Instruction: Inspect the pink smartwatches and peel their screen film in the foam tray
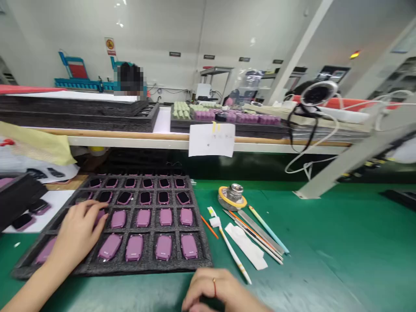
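Note:
My left hand (79,227) reaches into a black foam tray (130,271) on the left of the bench. Its thumb and fingers close around a purple smartwatch case (99,217) in one of the compartments, and the hand partly covers that case. Other compartments hold similar watches: dark screens face up in the far rows, purple backs such as this watch (163,247) in the near rows. At the bottom edge, my right hand (224,288) is curled near the tray's front right corner. Its fingertips are partly out of sight, so anything in them is hidden.
Right of the tray lie a white toothbrush (232,251), a white cloth strip (247,247), several thin tools (260,229) and a metal pot with a yellow ring (232,199). A shelf (146,141) crosses behind, with a slanted post (331,173) at right.

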The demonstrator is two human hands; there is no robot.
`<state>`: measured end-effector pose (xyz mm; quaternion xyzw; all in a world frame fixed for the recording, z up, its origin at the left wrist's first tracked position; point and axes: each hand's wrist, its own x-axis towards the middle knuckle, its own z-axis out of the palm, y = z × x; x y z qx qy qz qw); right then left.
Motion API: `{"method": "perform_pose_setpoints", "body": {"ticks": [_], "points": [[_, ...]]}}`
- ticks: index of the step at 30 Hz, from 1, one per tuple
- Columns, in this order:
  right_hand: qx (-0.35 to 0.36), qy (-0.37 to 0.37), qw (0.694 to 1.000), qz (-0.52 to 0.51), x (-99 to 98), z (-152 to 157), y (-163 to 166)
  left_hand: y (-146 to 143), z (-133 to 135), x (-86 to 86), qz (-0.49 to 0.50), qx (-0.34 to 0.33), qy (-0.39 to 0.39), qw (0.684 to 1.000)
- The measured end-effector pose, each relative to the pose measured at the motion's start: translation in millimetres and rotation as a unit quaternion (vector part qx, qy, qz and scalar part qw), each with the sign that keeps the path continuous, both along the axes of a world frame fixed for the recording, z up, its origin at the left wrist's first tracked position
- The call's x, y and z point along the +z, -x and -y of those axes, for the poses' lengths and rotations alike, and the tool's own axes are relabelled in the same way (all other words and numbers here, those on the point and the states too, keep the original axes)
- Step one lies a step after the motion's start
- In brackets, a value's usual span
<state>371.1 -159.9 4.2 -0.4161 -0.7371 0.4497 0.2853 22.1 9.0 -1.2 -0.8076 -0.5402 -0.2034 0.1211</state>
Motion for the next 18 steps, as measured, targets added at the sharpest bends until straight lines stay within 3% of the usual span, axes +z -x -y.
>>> {"method": "perform_pose_setpoints", "body": {"ticks": [4, 7, 10, 14, 18], "points": [[-0.076, -0.134, 0.967, 0.201, 41.6, -76, -9, -26, -8, 20.1, 0.023, -0.11, 0.106, 0.988], [-0.087, -0.131, 0.952, 0.264, 45.5, -137, -12, -40, -36, 24.9, 0.016, -0.129, 0.152, 0.98], [-0.055, -0.102, 0.936, 0.333, 38.9, -182, -13, -43, -69, 18.5, 0.015, -0.125, 0.177, 0.976], [-0.023, -0.077, 0.914, 0.398, 35.4, -202, -10, -35, -89, 8.7, 0.034, -0.123, 0.203, 0.971], [-0.014, -0.084, 0.902, 0.423, 35.5, -198, -11, -25, -85, 15.3, 0.054, -0.128, 0.218, 0.966]]}}
